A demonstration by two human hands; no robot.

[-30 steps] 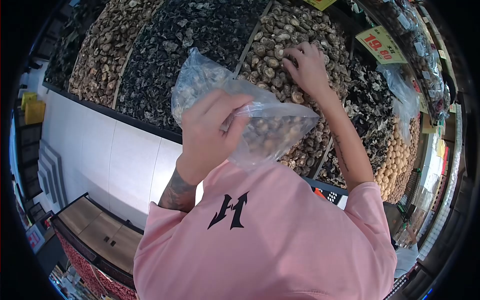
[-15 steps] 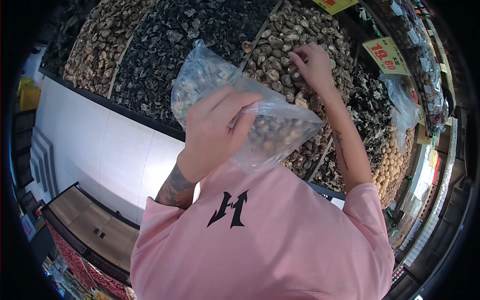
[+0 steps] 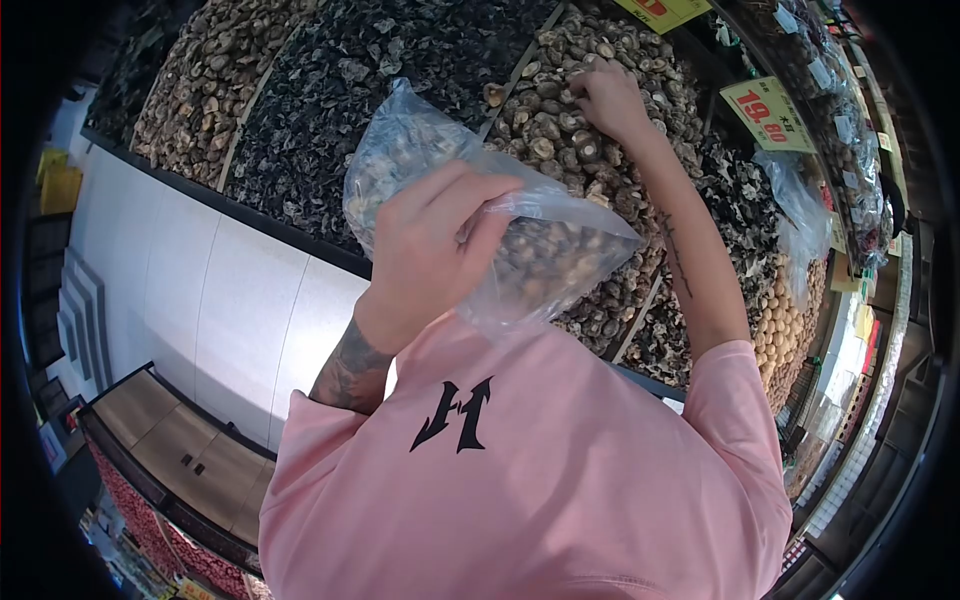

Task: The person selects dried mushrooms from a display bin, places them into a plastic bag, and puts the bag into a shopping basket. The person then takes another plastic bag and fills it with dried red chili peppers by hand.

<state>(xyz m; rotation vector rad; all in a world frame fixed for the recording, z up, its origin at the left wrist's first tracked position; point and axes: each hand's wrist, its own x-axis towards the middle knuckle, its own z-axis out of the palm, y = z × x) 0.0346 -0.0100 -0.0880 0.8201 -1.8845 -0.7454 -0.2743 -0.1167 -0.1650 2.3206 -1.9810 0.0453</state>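
My left hand (image 3: pixel 425 235) is closed on the rim of a clear plastic bag (image 3: pixel 410 135), pinching it between thumb and fingers. Brownish pieces show blurred through the film; the bag hangs over the front of the bins, its mouth spread to the right. Farther out, my right hand (image 3: pixel 608 98) reaches down onto a heap of dried shiitake mushrooms (image 3: pixel 545 120). Its fingers are curled in at the mushrooms, and whatever lies between the fingertips is hidden.
Dark dried wood-ear fungus (image 3: pixel 330 110) fills the bin to the left, with more mushrooms (image 3: pixel 205 90) beyond it. A yellow price sign (image 3: pixel 768 115) and an empty-looking plastic bag (image 3: pixel 800 215) are at the right. A white panel (image 3: pixel 200 270) fronts the bins.
My right hand has moved a little farther away and left over the mushrooms, and its fingers have curled in. My left hand keeps its grip on the bag, almost unmoved.
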